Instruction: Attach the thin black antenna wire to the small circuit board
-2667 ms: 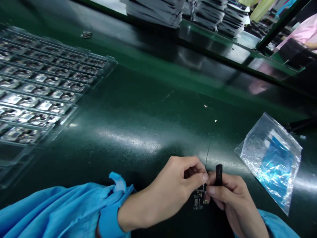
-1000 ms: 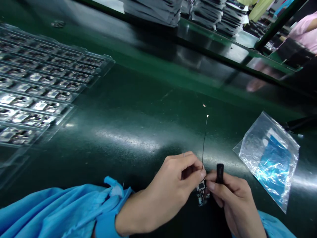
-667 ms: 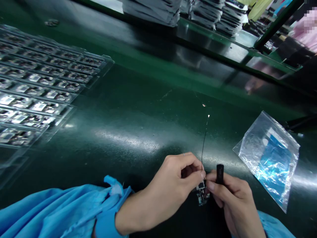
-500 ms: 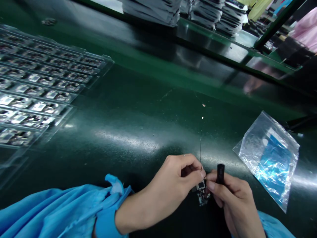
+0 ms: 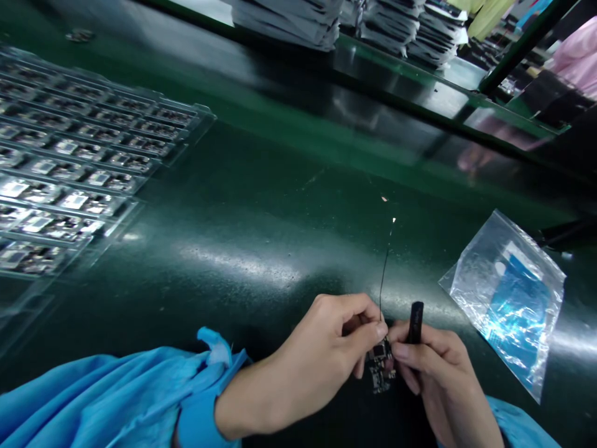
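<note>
A small dark circuit board (image 5: 380,373) sits low between my two hands. My left hand (image 5: 338,339) is closed, thumb and index finger pinching at the board's upper edge where a thin black cable (image 5: 384,274) leaves it. The cable runs up and away, ending in a small bright tip. Around a black stick-like tool (image 5: 415,320), whose flat end points up, my right hand (image 5: 431,361) is closed. Its fingertips are at the board's right side, and the tool's lower end is hidden by the fingers.
Clear plastic trays (image 5: 93,143) filled with circuit boards lie at the left. A clear bag with a blue sheet (image 5: 517,298) rests on the green tabletop (image 5: 252,205) at the right. Stacked grey sheets (image 5: 289,22) stand on a shelf behind. Pink clothing (image 5: 576,59) shows at top right.
The cable's free end has swung slightly right. The black tool has tilted a little, and the board has shifted slightly between my hands.
</note>
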The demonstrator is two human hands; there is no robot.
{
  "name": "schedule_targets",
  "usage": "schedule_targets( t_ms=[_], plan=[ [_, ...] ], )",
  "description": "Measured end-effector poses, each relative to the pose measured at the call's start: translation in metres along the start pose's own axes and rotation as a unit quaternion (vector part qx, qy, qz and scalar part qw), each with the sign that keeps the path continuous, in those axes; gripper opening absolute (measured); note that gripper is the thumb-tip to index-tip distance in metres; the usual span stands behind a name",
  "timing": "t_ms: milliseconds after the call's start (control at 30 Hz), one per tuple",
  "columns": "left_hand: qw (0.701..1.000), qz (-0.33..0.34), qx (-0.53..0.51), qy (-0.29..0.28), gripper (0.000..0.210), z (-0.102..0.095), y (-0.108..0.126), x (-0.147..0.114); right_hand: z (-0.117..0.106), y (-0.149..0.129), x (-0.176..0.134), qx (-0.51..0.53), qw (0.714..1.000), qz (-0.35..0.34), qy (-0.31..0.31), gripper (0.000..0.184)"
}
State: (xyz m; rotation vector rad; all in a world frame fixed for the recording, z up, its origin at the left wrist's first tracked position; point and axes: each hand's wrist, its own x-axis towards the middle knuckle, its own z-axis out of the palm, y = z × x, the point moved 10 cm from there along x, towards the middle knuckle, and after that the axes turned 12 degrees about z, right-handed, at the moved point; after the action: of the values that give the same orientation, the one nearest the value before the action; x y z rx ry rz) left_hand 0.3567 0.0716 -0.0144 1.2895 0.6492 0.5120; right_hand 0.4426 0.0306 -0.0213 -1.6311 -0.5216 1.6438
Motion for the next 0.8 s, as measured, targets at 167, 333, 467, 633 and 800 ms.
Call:
schedule_targets(
  t_ms=[167,333,467,633,800],
  plan=[
    [1.000,0.001,0.000,0.000,0.019,0.001,-0.001,0.000,-0.001,0.000,0.000,0.004,1.000,0.001,0.008,0.012],
    [1.000,-0.004,0.019,-0.005,0.021,0.001,0.000,-0.001,0.000,-0.002,0.000,-0.014,1.000,-0.002,0.014,0.014],
    [1.000,-0.006,0.015,-0.013,0.021,0.002,0.000,-0.001,0.000,-0.004,0.000,-0.039,0.999,-0.009,0.008,0.015],
    [0.999,-0.028,-0.030,-0.021,0.020,0.002,-0.002,-0.001,-0.017,-0.031,-0.011,-0.127,0.982,-0.132,0.039,0.019],
    [0.997,-0.050,-0.060,-0.028,0.018,0.003,-0.003,0.000,-0.034,-0.060,-0.033,-0.212,0.934,-0.254,0.132,0.019]
  ],
)
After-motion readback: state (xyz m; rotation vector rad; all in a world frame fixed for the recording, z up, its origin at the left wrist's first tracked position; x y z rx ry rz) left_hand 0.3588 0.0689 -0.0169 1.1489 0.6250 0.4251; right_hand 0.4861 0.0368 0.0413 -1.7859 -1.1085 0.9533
